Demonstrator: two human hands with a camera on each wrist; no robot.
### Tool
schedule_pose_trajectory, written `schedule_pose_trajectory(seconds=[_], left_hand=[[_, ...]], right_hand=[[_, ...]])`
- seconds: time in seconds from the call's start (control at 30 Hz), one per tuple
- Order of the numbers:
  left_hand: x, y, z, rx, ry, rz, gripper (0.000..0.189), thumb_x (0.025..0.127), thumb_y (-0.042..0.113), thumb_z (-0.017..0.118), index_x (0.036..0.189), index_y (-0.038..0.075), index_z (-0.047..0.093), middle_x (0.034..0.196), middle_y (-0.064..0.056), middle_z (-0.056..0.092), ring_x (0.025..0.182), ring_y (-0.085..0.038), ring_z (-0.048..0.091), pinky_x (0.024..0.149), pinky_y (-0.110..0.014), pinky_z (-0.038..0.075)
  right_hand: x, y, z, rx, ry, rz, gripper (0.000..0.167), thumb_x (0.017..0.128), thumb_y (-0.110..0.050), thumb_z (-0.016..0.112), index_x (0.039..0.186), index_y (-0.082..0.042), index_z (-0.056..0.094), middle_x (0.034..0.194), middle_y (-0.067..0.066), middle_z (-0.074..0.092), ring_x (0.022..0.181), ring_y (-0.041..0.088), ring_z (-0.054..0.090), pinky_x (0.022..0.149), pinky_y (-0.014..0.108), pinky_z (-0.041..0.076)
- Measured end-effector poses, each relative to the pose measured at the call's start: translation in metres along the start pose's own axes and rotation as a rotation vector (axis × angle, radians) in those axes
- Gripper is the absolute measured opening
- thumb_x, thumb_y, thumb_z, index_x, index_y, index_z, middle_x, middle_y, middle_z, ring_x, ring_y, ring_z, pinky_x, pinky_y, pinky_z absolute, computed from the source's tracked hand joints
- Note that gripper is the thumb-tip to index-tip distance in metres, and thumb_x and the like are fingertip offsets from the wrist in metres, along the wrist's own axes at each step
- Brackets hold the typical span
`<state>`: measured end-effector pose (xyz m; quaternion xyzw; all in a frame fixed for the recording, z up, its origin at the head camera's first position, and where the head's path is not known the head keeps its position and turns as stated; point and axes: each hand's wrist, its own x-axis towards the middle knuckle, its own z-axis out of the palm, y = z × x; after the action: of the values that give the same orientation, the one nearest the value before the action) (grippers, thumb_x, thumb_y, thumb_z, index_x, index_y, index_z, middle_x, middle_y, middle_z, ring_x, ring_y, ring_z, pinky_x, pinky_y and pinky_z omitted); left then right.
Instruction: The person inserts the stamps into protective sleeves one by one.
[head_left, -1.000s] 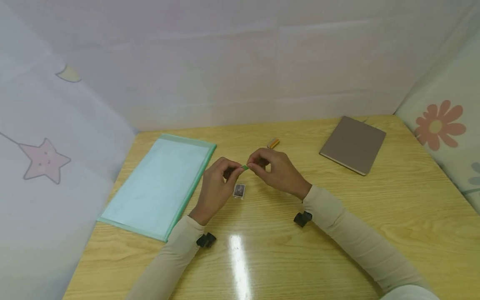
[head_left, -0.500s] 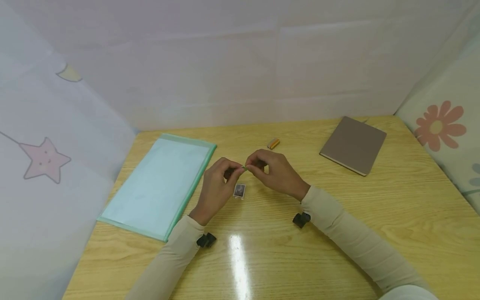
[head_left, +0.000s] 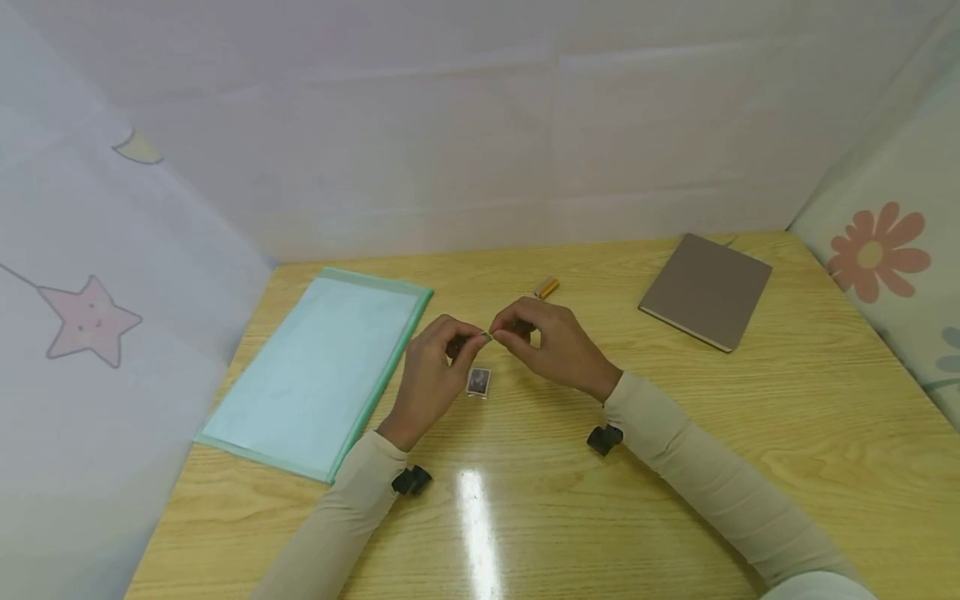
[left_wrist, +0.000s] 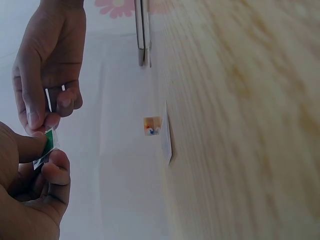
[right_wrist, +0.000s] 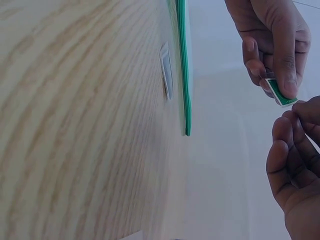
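Note:
Above the table, my left hand (head_left: 433, 375) pinches a small flat green piece with white edges (right_wrist: 280, 93) between thumb and fingers; it looks like a tiny card or packet. My right hand (head_left: 558, 346) meets it from the other side, thumb and index fingertip pinched together at its corner. In the left wrist view the green face (left_wrist: 49, 142) shows past the left thumb, partly covered by it. Below the hands, a small dark picture card with a pale border (head_left: 478, 382) lies on the table.
A green-edged folder with a pale face (head_left: 315, 371) lies to the left on the wooden table (head_left: 540, 500). At the back right rests a brown notebook (head_left: 707, 290). A small orange block (head_left: 548, 287) lies behind the right hand. Printed cloth walls stand around the table.
My right fingertips have shifted slightly left onto the green piece's edge. The piece has tilted, showing less of its green face from above. The things on the table stay put.

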<state>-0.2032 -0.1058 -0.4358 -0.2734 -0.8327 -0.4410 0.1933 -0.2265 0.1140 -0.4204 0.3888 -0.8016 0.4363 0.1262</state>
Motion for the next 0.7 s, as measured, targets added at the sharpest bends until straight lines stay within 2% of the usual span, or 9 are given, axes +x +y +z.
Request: schedule_pose_trajectory(seconds=[0.5, 0.7], left_hand=[[-0.0016, 0.0003, 0.0018, -0.019, 0.004, 0.005, 0.01, 0.096, 0.019, 0.07, 0.102, 0.011, 0.069, 0.093, 0.005, 0.062, 0.073, -0.007, 0.061, 0.062, -0.024, 0.053], [-0.0016, 0.0033, 0.0032, -0.042, -0.006, -0.023, 0.007, 0.097, 0.017, 0.07, 0.101, 0.012, 0.068, 0.093, 0.005, 0.061, 0.073, -0.007, 0.061, 0.062, -0.024, 0.053]], right_hand=[[-0.0011, 0.0009, 0.0029, -0.004, -0.016, -0.002, 0.009, 0.099, -0.017, 0.067, 0.109, -0.015, 0.067, 0.101, -0.008, 0.063, 0.077, 0.008, 0.061, 0.066, 0.028, 0.053], [-0.0007, 0.0017, 0.0028, -0.007, -0.044, 0.009, 0.006, 0.101, -0.018, 0.064, 0.107, -0.016, 0.064, 0.102, -0.009, 0.062, 0.079, 0.009, 0.061, 0.067, 0.026, 0.053]])
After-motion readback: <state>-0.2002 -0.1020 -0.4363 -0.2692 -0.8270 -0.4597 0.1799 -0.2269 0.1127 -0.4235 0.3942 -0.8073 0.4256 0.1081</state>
